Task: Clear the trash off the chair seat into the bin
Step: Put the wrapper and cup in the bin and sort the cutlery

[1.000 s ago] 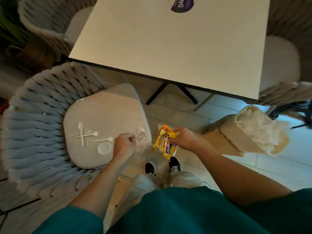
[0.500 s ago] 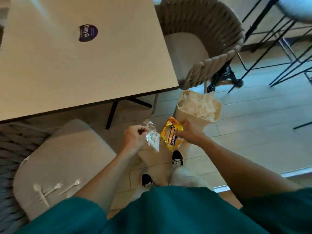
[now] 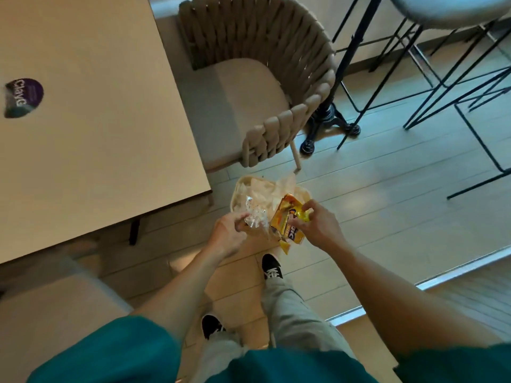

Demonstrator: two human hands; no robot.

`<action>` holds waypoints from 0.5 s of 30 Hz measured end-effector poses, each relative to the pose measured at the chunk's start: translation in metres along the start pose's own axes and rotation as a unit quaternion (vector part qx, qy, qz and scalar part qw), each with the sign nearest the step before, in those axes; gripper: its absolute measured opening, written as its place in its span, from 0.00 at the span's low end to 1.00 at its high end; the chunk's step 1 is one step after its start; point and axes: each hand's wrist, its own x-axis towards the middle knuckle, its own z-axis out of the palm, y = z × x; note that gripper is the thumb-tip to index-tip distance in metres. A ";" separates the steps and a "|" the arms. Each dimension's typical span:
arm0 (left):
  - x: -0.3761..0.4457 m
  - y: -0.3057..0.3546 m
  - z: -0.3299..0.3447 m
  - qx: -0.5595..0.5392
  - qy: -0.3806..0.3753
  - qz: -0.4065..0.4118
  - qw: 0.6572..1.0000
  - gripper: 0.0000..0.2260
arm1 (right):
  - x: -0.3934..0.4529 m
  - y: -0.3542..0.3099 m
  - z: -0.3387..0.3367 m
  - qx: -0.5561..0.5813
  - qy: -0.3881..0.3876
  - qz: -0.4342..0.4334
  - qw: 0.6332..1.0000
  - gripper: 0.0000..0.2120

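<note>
A beige bin (image 3: 240, 183) lined with a white bag stands on the floor just past the table corner. My left hand (image 3: 229, 236) pinches a crumpled clear plastic wrapper (image 3: 255, 217) over the bin's near rim. My right hand (image 3: 318, 225) grips a yellow snack packet (image 3: 287, 225) beside it, also above the near rim. The chair seat (image 3: 55, 322) that held the trash shows only as a blurred pale cushion at lower left; nothing on it can be made out.
A pale square table (image 3: 96, 120) with a purple sticker (image 3: 23, 96) fills the upper left. A woven rope chair (image 3: 257, 78) stands behind the bin. Black metal stool legs (image 3: 442, 87) and a cast table foot (image 3: 326, 120) crowd the right. My feet stand just behind the bin.
The view has swung right, away from the littered seat. Both hands have carried the clear wrapper and the yellow packet forward, from short of the bin to over its near rim.
</note>
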 end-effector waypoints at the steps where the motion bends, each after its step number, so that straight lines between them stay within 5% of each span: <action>1: 0.014 0.007 0.004 -0.002 -0.007 -0.011 1.000 0.27 | 0.015 0.000 -0.005 0.001 -0.003 0.001 1.000 0.18; 7: 0.083 0.027 0.019 0.020 -0.036 -0.045 0.998 0.23 | 0.080 -0.006 -0.003 -0.015 -0.025 -0.025 0.999 0.19; 10: 0.105 0.018 0.029 0.127 -0.051 -0.041 0.990 0.22 | 0.104 -0.005 0.013 -0.046 -0.059 -0.051 0.996 0.22; 15: 0.112 0.004 0.046 0.305 -0.080 -0.016 0.949 0.35 | 0.108 -0.004 0.048 -0.271 -0.026 -0.215 0.938 0.24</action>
